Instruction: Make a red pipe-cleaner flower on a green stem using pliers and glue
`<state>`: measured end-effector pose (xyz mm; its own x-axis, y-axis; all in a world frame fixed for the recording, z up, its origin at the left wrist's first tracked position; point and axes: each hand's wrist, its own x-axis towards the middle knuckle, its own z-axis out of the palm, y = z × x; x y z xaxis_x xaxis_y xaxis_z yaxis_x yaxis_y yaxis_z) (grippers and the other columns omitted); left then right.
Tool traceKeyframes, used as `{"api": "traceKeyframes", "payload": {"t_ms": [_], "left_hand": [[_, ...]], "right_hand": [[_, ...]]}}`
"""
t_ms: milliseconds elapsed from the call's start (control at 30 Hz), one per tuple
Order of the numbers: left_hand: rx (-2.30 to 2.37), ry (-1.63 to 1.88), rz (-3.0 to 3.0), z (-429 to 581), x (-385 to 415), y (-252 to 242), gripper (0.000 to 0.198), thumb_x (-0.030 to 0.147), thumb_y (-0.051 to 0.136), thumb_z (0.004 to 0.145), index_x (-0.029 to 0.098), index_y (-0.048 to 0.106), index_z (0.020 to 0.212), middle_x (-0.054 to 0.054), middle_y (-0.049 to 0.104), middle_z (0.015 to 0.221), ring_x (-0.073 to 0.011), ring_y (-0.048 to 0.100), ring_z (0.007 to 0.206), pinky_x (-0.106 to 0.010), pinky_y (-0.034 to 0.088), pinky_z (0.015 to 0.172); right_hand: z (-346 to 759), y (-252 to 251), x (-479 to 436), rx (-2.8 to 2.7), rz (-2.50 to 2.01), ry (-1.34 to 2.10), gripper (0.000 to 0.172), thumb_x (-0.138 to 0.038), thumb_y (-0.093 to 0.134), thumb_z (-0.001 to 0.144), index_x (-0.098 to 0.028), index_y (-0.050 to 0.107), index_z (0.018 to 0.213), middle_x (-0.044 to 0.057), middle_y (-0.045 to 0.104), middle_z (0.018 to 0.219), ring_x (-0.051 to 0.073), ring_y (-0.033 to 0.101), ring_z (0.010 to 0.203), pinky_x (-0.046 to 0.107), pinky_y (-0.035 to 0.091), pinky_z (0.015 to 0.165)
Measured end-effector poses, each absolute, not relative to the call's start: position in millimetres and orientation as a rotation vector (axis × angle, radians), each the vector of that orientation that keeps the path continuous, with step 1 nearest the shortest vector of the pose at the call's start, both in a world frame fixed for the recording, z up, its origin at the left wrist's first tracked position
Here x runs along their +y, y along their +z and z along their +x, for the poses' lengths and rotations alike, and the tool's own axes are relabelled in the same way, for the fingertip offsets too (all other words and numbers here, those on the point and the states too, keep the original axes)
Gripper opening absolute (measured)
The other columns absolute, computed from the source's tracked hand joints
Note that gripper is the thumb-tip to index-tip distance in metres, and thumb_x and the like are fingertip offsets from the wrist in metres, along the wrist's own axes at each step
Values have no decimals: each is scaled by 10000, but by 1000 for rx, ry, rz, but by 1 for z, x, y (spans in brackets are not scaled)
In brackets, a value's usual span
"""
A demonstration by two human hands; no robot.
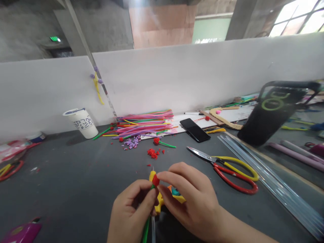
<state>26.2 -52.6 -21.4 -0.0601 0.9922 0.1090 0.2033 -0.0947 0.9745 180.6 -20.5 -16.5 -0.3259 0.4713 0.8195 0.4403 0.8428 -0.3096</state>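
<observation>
My left hand (134, 209) pinches the top of a green pipe cleaner stem (146, 231) between thumb and fingers. At its tip sits a small red flower head (155, 180), gripped by the thumb and fingertips of my right hand (192, 199). Behind and under both hands lies a yellow hot glue gun (159, 204), partly hidden, its nozzle pointing away from me. A clear glue stick (153, 229) shows below it. Just beyond are loose red snippets (153, 153) and a finished-looking red flower on a green stem (157, 141).
Scissors (227, 167) with red and yellow handles lie right, beside clear glue sticks (273, 179). Further back are a phone (194, 130), a pile of pipe cleaners (144, 123), purple snippets (132, 142), a white cup (83, 124) and a large black bottle (270, 114). A white partition (177, 81) stands behind.
</observation>
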Motion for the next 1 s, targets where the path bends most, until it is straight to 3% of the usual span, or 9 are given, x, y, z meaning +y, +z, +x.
{"api": "traceKeyframes", "payload": {"t_ms": [433,1000], "left_hand": [[1366,1223,1465,24,-55,-21,137,285,611,784,201,714,750,29,631,581,-127,594,519,-195,487,527],[1441,1378,1498,30,-56,-20,112,257,654,731,220,698,635,19,620,564,-148,575,535,-205,463,549]], "right_hand": [[179,-20,-21,-1960,-664,21,133,-96,541,853,-153,573,970,46,616,783,141,555,672,265,449,591],[177,-17,-22,-1945,-678,13,106,-90,527,846,-148,586,913,49,630,766,145,573,664,265,465,588]]}}
